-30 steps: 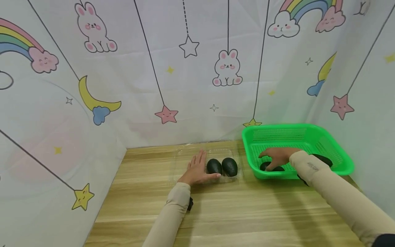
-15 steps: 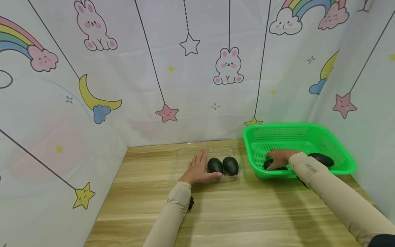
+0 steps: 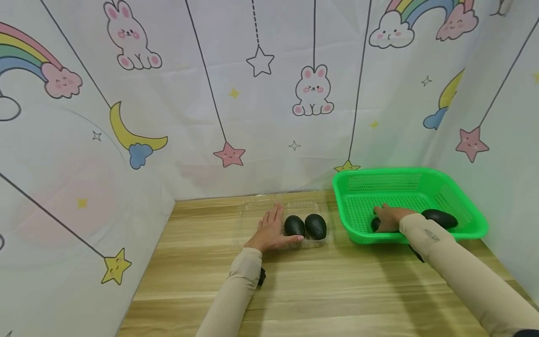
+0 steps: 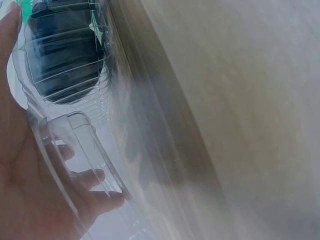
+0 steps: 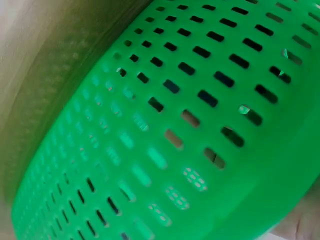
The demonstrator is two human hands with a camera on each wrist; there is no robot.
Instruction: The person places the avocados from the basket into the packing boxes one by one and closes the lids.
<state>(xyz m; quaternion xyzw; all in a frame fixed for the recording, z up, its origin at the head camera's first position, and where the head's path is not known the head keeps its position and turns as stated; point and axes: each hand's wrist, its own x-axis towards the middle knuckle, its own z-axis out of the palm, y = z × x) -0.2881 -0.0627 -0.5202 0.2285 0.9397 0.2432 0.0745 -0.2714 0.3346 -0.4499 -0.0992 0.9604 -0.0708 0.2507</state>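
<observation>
My left hand (image 3: 270, 234) lies spread, with straight fingers, on a clear plastic clamshell container (image 3: 303, 206). Its thumb stretches along the front of two dark avocados, a left one (image 3: 294, 226) and a right one (image 3: 316, 227), which sit side by side in the container. Close up in the left wrist view, an avocado (image 4: 65, 57) shows through the ribbed plastic beside that thumb. Inside the green basket (image 3: 410, 238), my right hand (image 3: 389, 219) grips a dark avocado (image 3: 375, 224), mostly hidden by the hand. Another dark fruit (image 3: 440, 218) lies right of the wrist.
The basket's slotted wall (image 5: 165, 100) fills the right wrist view and hides most of the hand there. Behind the wooden table (image 3: 303, 290) hangs a printed white cloth (image 3: 269, 117), which also closes off both sides.
My right hand has shifted right within the basket, and the avocado at its fingers has moved along with it. The left hand and the container's two avocados stay in place.
</observation>
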